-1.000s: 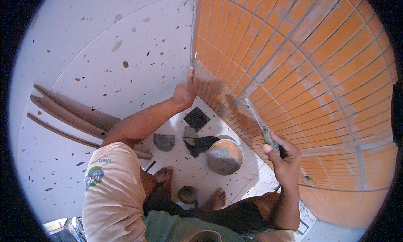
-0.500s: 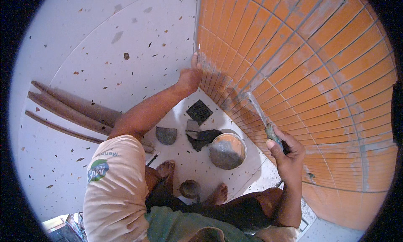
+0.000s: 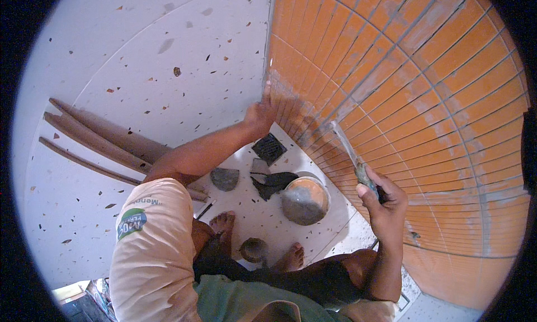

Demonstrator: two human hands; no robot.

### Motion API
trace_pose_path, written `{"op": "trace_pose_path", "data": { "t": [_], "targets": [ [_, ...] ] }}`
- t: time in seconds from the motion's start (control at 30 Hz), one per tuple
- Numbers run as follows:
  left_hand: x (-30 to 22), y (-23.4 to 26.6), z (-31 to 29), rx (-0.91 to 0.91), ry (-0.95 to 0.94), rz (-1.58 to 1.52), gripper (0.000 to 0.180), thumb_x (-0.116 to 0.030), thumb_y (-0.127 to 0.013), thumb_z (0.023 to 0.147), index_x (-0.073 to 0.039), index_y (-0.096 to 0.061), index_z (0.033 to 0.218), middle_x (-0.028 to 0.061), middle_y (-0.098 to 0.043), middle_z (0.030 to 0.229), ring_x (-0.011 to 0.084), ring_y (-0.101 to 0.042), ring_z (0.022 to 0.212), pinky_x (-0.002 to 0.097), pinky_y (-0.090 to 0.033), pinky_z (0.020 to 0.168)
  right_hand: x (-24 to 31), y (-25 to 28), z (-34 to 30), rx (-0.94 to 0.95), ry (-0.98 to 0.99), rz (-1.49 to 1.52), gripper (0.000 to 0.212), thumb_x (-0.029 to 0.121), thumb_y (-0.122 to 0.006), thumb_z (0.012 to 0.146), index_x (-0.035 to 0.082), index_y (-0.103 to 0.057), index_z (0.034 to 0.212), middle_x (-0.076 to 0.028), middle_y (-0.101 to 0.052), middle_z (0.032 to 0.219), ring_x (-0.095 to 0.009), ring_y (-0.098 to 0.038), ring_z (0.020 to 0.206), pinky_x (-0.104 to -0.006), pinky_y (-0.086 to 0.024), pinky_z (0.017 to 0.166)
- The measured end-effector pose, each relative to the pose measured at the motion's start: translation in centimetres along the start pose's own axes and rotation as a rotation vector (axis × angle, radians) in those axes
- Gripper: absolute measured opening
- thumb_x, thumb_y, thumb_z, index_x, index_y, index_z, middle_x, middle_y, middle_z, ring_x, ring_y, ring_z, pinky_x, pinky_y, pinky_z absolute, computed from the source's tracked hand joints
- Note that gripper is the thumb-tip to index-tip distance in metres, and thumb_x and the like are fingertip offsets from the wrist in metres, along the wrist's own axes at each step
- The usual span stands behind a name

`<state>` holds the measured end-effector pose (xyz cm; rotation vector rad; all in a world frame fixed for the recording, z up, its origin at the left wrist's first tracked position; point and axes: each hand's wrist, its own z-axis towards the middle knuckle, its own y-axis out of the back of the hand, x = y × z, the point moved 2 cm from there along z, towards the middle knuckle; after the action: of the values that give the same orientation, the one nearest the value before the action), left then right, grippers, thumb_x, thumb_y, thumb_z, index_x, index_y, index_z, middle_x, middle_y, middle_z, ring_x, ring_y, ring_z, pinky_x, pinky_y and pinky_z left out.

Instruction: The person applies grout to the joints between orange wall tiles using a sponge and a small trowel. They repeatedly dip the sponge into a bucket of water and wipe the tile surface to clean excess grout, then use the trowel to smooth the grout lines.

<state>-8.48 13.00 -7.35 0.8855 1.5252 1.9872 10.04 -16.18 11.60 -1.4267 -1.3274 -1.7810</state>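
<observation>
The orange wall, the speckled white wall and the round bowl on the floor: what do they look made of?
Orange wall of narrow tiles: probably glazed ceramic strips, with grey grout lines and smears. Speckled white wall: looks like terrazzo-pattern tile, pale with dark chips and thin joints. Round orange bowl: seemingly plastic, coated in grey mortar; uncertain.

A single view is given, taken from a fisheye camera worn on the head and aimed steeply down. The orange tiled wall (image 3: 425, 115) is seen close at the right of the frame, the speckled white wall (image 3: 156, 59) at the upper left, and the floor (image 3: 263, 221) far below at the centre. Straight grout lines are bent toward the round black rim.
</observation>
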Motion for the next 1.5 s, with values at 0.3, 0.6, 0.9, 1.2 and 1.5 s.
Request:
{"op": "trace_pose_path", "data": {
  "t": [0.3,0.6,0.9,1.2,1.5],
  "targets": [
    [2.7,-0.3,2.6,-0.129,0.110,0.105,0.042,-0.010,-0.061,0.077,0.007,-0.050,0.114,0.0459,-0.028,0.140,0.0235,-0.068,0.057,0.0375,-0.053,0.045,0.2,-0.1,-0.3,0.005,-0.006,-0.004,0.036,0.004,-0.076,0.080,0.001,-0.068,0.115,-0.015,-0.068,0.111,-0.021,-0.063,0.103,-0.0319,-0.048,0.092],
    [2.0,7.1,2.3,-0.104,0.150,0.001,0.036,-0.006,-0.055,0.082,0.006,-0.043,0.113,0.0462,-0.019,0.144,0.0351,-0.070,0.066,0.0440,-0.056,0.052,0.4,-0.2,-0.1,0.009,0.102,-0.030,0.036,0.009,-0.078,0.079,-0.001,-0.068,0.112,-0.016,-0.069,0.107,-0.021,-0.064,0.100,-0.0312,-0.048,0.089],
    [5.7,18.6,6.5,-0.552,0.226,-0.316,0.032,0.001,-0.059,0.078,0.003,-0.040,0.104,0.0400,-0.020,0.147,0.0433,-0.066,0.069,0.0519,-0.055,0.062,0.6,-0.3,-0.3,0.008,0.144,-0.012,0.035,0.007,-0.078,0.078,0.000,-0.069,0.112,-0.014,-0.070,0.101,-0.019,-0.064,0.095,-0.0303,-0.048,0.087],
    [6.9,17.3,6.9,-0.396,0.235,-0.204,0.034,0.001,-0.060,0.076,0.003,-0.041,0.104,0.0350,-0.023,0.150,0.0407,-0.069,0.074,0.0493,-0.056,0.058,0.6,-0.3,-0.5,0.020,0.124,-0.014,0.035,0.007,-0.077,0.079,-0.001,-0.068,0.112,-0.015,-0.070,0.103,-0.018,-0.064,0.095,-0.0299,-0.049,0.086],
    [7.3,23.8,7.0,-0.476,0.236,-0.164,0.024,-0.008,-0.051,0.087,0.003,-0.043,0.107,0.0305,-0.024,0.151,0.0424,-0.068,0.080,0.0530,-0.055,0.063,0.5,-0.3,-0.1,0.034,0.164,-0.043,0.033,0.008,-0.077,0.079,-0.002,-0.068,0.109,-0.015,-0.070,0.102,-0.019,-0.065,0.095,-0.0309,-0.050,0.086]
  ]
}}
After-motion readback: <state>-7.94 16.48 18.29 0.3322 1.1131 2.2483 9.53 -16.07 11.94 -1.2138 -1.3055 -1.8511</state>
